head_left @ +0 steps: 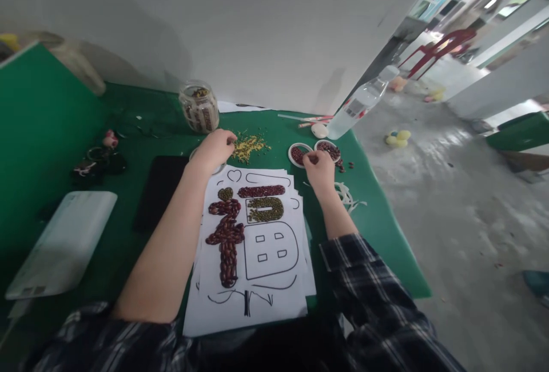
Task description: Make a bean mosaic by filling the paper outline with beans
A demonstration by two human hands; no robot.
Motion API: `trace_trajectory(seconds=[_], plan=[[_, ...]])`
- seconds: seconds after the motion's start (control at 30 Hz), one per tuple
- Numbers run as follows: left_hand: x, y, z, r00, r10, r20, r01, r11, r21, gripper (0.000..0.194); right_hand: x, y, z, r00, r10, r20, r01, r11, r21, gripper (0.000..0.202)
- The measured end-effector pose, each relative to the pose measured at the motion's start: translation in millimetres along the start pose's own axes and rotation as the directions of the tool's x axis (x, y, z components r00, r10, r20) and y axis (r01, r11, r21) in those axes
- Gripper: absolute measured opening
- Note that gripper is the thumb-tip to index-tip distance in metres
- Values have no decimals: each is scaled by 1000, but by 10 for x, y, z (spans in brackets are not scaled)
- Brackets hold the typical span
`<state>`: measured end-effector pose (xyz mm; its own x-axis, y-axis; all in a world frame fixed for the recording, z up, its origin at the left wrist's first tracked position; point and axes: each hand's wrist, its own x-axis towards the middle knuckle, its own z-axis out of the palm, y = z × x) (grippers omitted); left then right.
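My left hand (215, 150) is closed in a pinch at the left edge of a loose pile of yellow and green grains (249, 146). Partly beneath that hand is a round clear lid or dish (221, 169). My right hand (319, 170) reaches over two small round lids, one with small red beans (297, 155), the other with dark red beans (329, 149). Its fingers are bent together, and their tips hide whatever they hold. Between my forearms lies a white sheet with an outlined drawing (274, 257), partly covered with dark red beans (229, 246) and green beans (274, 209).
A glass jar (199, 107) with layered beans stands by the wall. At the back right are a water bottle (362, 103) and several thin sticks (315, 120). White stringy strips (346, 197) lie beside my right wrist. A white power bank (64, 246) and a black flat object (156, 192) are leftward.
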<state>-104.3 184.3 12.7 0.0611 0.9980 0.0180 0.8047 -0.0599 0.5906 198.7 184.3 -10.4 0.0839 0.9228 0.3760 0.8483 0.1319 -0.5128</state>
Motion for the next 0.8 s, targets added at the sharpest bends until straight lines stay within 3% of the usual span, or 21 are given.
trace_trajectory(seconds=[0.13, 0.3, 0.37, 0.53, 0.8], plan=[[-31, 43, -46, 1000, -10, 7, 9, 999, 47, 35, -56, 11, 48, 999, -25, -48, 26, 999, 25, 18], [-102, 122, -6, 999, -38, 7, 36, 986, 162, 88, -93, -25, 38, 999, -46, -25, 48, 996, 77, 17], [-108, 153, 55, 999, -45, 5, 43, 973, 226, 95, -96, -22, 48, 998, -57, -15, 59, 994, 96, 17], [-53, 155, 159, 999, -46, -6, 47, 979, 198, 69, -87, 10, 75, 998, -63, -1, 63, 991, 118, 17], [10, 170, 127, 999, 28, 32, -32, 989, 142, 20, -85, 26, 81, 997, -83, 2, 82, 989, 120, 19]])
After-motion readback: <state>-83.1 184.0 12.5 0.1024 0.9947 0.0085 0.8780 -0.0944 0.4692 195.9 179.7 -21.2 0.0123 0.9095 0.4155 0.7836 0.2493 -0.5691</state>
